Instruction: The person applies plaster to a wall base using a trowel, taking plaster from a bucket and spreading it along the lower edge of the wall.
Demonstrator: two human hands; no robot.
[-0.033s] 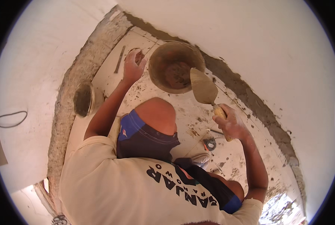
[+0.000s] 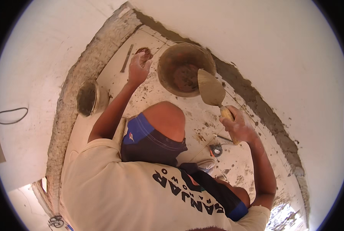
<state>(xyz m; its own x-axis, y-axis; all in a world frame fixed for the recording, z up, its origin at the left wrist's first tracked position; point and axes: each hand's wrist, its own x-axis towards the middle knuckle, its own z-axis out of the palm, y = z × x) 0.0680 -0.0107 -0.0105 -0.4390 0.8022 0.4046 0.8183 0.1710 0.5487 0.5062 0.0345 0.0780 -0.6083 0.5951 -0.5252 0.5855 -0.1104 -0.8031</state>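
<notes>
My right hand (image 2: 239, 125) grips the handle of a trowel (image 2: 211, 90). The trowel's broad, mortar-coloured blade points away from me, its tip overlapping the right rim of a round bucket (image 2: 166, 82). Inside that bucket lies some dark, wet-looking material. Left of the bucket, my left hand (image 2: 139, 71) is curled with thumb and fingers about a reddish-brown lump (image 2: 145, 54); its exact kind is unclear. Next to that hand a narrow flat bar (image 2: 127, 57) lies on the floor.
A smaller pail (image 2: 102, 101) lies tilted by the rough left wall edge (image 2: 74, 90). A tape measure (image 2: 215, 150) rests on the tiles near my right forearm, with a thin metal tool (image 2: 224, 138) beside it. Grey mortar (image 2: 252, 90) runs along the right wall's base. Crumbs dot the floor.
The view has shifted slightly, so the bucket and bar appear a little farther right. More of the reddish-brown lump shows past my left fingers. My right hand keeps its grip on the trowel.
</notes>
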